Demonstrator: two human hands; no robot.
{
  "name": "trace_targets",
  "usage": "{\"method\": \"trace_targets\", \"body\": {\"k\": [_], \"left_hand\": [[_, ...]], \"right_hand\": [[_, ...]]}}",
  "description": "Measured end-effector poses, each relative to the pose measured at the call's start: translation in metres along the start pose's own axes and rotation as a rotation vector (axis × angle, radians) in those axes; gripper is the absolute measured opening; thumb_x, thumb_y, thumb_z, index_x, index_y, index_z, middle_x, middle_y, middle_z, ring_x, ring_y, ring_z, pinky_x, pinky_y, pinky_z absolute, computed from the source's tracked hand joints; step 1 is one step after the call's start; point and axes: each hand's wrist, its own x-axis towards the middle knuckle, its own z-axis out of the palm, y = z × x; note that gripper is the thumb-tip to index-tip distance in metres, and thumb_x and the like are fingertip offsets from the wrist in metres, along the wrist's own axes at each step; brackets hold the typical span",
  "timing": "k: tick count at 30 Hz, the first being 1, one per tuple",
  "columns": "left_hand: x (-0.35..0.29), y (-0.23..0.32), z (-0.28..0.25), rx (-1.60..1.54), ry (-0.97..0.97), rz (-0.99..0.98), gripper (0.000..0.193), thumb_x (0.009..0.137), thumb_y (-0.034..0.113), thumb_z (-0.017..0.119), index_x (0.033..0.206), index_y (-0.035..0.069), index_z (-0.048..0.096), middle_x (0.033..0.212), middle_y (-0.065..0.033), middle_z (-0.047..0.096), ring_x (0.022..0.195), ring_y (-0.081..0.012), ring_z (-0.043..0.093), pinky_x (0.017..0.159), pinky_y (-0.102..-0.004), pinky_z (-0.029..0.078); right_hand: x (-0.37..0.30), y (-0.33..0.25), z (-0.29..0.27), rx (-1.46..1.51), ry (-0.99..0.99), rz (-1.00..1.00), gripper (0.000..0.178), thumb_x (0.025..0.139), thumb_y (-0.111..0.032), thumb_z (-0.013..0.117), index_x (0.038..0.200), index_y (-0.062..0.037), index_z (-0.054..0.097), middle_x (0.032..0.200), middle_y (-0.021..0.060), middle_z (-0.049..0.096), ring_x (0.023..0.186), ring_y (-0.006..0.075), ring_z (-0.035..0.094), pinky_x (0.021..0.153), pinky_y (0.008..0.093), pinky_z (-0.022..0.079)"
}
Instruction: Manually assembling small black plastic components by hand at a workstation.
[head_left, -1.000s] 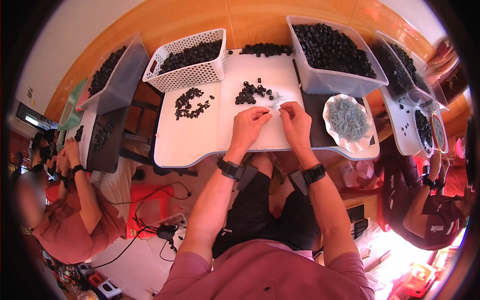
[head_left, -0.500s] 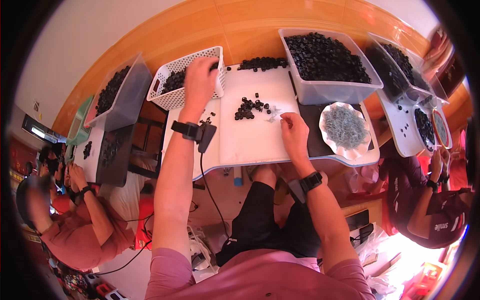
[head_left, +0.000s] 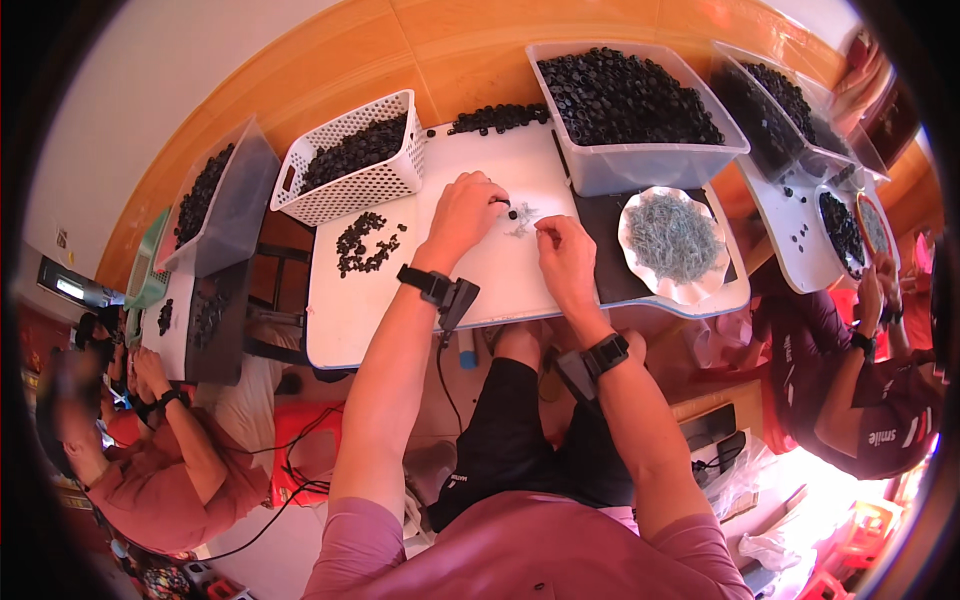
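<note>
The white tabletop (head_left: 470, 285) bears 1 perforated basket (head_left: 355, 192) far left, 1 bin (head_left: 655, 167) far right, 1 black mat (head_left: 607, 268) by its right edge, black pieces (head_left: 350, 243) nearer the left.

bright pinkish light, washed-out glare (head_left: 825, 497) lower right, fisheye-bent edges

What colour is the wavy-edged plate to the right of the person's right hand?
The wavy-edged plate is white; it shows best in the head view.

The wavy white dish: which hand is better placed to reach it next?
Probably the right hand: it's nearer the dish. The left hand is farther away, with the right hand between them.
</note>
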Motion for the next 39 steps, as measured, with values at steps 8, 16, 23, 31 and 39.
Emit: {"method": "trace_targets", "body": {"k": [8, 16, 23, 31, 39], "left_hand": [[-0.054, 0.006, 0.000, -0.313, -0.005, -0.238, 0.020, 0.084, 0.013, 0.077, 0.103, 0.005, 0.079, 0.089, -0.0109, 0.070, 0.078, -0.0238, 0.063, 0.074, -0.0360, 0.052], [-0.078, 0.017, 0.016, -0.379, 0.106, -0.370, 0.028, 0.079, 0.012, 0.082, 0.106, 0.008, 0.077, 0.090, -0.0075, 0.065, 0.082, -0.0238, 0.061, 0.077, -0.0367, 0.051], [-0.082, 0.028, 0.024, -0.229, 0.196, -0.325, 0.023, 0.079, 0.017, 0.083, 0.099, 0.010, 0.075, 0.090, -0.0053, 0.063, 0.090, -0.0257, 0.062, 0.083, -0.0400, 0.050], [-0.087, 0.025, 0.025, -0.215, 0.279, -0.265, 0.018, 0.079, 0.011, 0.078, 0.096, 0.011, 0.074, 0.089, -0.0053, 0.064, 0.091, -0.0266, 0.063, 0.084, -0.0401, 0.050], [-0.085, 0.030, 0.024, -0.239, 0.288, -0.297, 0.018, 0.080, 0.011, 0.077, 0.097, 0.010, 0.073, 0.090, -0.0061, 0.065, 0.091, -0.0277, 0.063, 0.085, -0.0409, 0.051]], "right_hand": [[0.003, 0.006, 0.002, -0.130, -0.049, -0.028, 0.011, 0.087, 0.000, 0.065, 0.096, -0.0012, 0.072, 0.096, 0.0185, 0.068, 0.082, 0.0391, 0.068, 0.075, 0.0463, 0.055], [0.006, -0.001, 0.010, -0.321, -0.156, 0.037, 0.013, 0.086, -0.004, 0.070, 0.098, -0.0044, 0.075, 0.105, 0.0155, 0.065, 0.096, 0.0370, 0.067, 0.084, 0.0459, 0.055], [0.006, 0.000, 0.012, -0.384, -0.174, 0.050, 0.010, 0.088, -0.008, 0.071, 0.097, -0.0061, 0.074, 0.104, 0.0142, 0.064, 0.095, 0.0353, 0.067, 0.082, 0.0454, 0.054], [0.004, -0.012, 0.008, -0.251, -0.206, 0.014, 0.009, 0.087, -0.010, 0.072, 0.096, -0.0073, 0.075, 0.102, 0.0130, 0.065, 0.093, 0.0338, 0.066, 0.082, 0.0438, 0.053], [0.004, 0.003, 0.008, -0.321, -0.199, -0.063, 0.007, 0.087, -0.009, 0.073, 0.093, -0.0065, 0.074, 0.100, 0.0124, 0.065, 0.086, 0.0304, 0.066, 0.078, 0.0420, 0.053]]}}
